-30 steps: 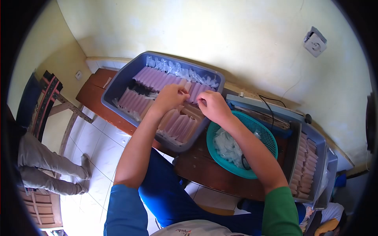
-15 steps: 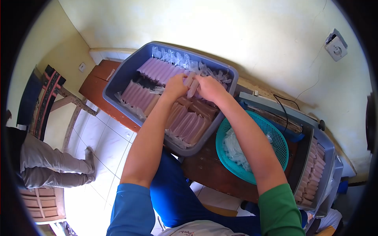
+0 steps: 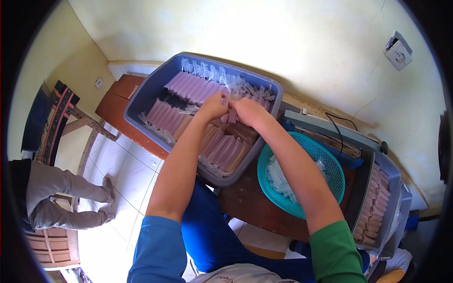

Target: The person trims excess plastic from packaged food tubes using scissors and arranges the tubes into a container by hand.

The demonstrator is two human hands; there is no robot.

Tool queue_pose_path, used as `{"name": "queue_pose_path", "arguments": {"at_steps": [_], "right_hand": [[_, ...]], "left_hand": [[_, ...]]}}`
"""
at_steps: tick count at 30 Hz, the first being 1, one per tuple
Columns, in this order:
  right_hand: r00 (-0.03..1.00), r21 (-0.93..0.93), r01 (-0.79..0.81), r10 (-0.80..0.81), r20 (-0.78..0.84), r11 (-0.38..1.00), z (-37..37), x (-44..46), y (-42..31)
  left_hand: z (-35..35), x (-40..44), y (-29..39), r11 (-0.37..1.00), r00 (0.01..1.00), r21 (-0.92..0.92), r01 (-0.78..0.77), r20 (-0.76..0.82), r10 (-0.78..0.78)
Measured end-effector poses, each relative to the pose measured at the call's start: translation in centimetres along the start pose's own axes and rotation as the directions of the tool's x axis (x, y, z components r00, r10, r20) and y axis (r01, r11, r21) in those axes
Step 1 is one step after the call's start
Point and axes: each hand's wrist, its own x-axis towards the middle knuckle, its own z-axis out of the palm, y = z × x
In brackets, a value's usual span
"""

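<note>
A grey-blue tub point(image 3: 158, 76) holds rows of filled plastic tubes, pink point(image 3: 188, 87) and brown point(image 3: 243, 133), with clear twisted ends along the back. Over its middle, my left hand point(image 3: 214, 106) and my right hand point(image 3: 246, 111) are close together with fingers bent. Both hands pinch around the top of a light brown tube point(image 3: 231, 97), whose lower part is partly hidden by the fingers. Right of the tub, a teal basket point(image 3: 336, 170) contains crumpled clear plastic point(image 3: 279, 178).
A grey sealing device point(image 3: 325, 126) with a black cable lies along the wall. At the right, another grey tub point(image 3: 395, 188) holds more filled tubes point(image 3: 374, 207). A person's legs point(image 3: 71, 188) stand on the tiled floor at left. A socket point(image 3: 399, 54) is on the wall.
My hands first drew together onto a tube, which showed upright between them half a second ago. Now it is more covered by my fingers. The person's legs at left have shifted slightly.
</note>
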Motion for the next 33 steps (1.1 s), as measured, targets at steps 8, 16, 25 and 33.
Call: {"name": "queue_pose_path", "arguments": {"at_steps": [8, 16, 25, 33], "right_hand": [[0.999, -0.13, 0.037, -0.039, -0.016, 0.991, -1.0, -1.0, -1.5], [0.994, -0.048, 0.094, -0.097, -0.058, 0.994, -1.2, -2.8, -1.6], [0.988, -0.059, 0.033, -0.041, -0.147, 0.998, -5.6, -8.5, -4.3], [0.927, -0.014, 0.154, -0.149, -0.344, 0.988, -5.5, -13.1, -4.0]], "left_hand": [[0.8, -0.2, -0.1, 0.996, 0.999, -0.079, 0.037, -0.001, -0.038], [-1.5, -1.7, 1.5, 0.916, 0.921, -0.355, 0.185, 0.387, -0.036], [-0.3, -1.9, 3.4, 0.937, 0.865, -0.111, -0.331, 0.36, 0.348], [-2.3, -6.4, 8.1, 0.955, 0.821, -0.287, -0.069, 0.527, 0.218]]}}
